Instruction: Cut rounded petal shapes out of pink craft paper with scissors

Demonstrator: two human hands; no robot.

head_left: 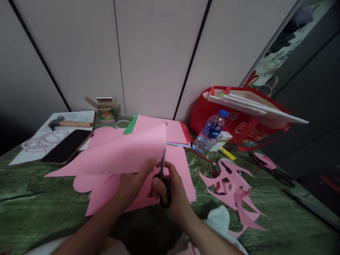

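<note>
My left hand (pixel 136 179) grips the lower right part of a large pink paper sheet (pixel 124 150), thumb on top near its edge. The sheet is raised and curls over at its right side. Black-handled scissors (pixel 165 193) are in my right hand (pixel 172 189), fingers through the loops. Their blades point away from me and stand at the sheet's right edge; whether the blades are apart I cannot tell. Under the raised sheet lie more pink sheets (pixel 183 177), some with scalloped edges at the left.
Pink paper scraps (pixel 236 191) lie at the right, near a water bottle (pixel 211 131), a yellow tube (pixel 227 153) and a red bag (pixel 199 109). At the left are a phone (pixel 67 145), a hammer (pixel 75 123) and an open small box (pixel 106 111). A pale wall stands behind.
</note>
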